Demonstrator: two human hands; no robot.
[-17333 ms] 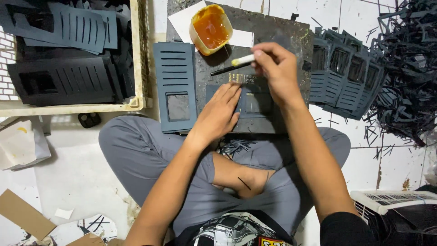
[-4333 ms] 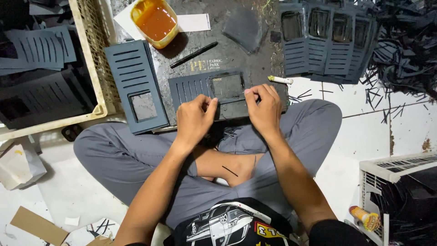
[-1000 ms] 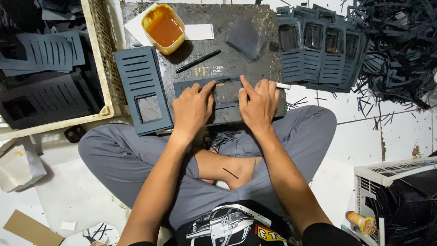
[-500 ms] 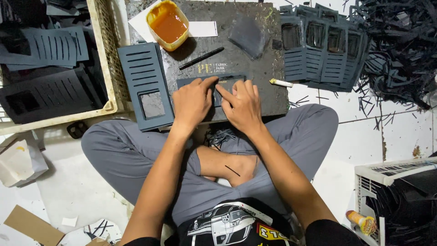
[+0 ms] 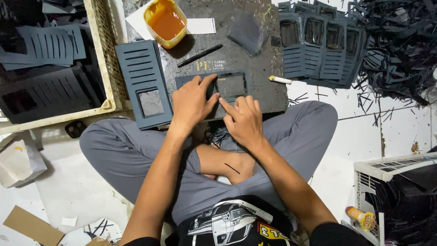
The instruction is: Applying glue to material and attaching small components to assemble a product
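I sit cross-legged at a dark work board. A dark slotted sheet piece with a rectangular window lies on the board in front of me. My left hand lies flat on its left part, fingers spread. My right hand presses its lower edge with the fingertips, just below the window. Neither hand grips anything. A yellow bowl of orange glue stands at the board's far edge, with a black brush lying nearer to me.
A stack of slotted pieces lies left of the board, and a fanned row of them at the right. A cream crate of dark sheets stands left. Black offcuts pile far right. A white stick lies by the board.
Over the last second my right hand has slid left along the piece toward the left hand and drawn back to its near edge. The left hand stays flat on it.
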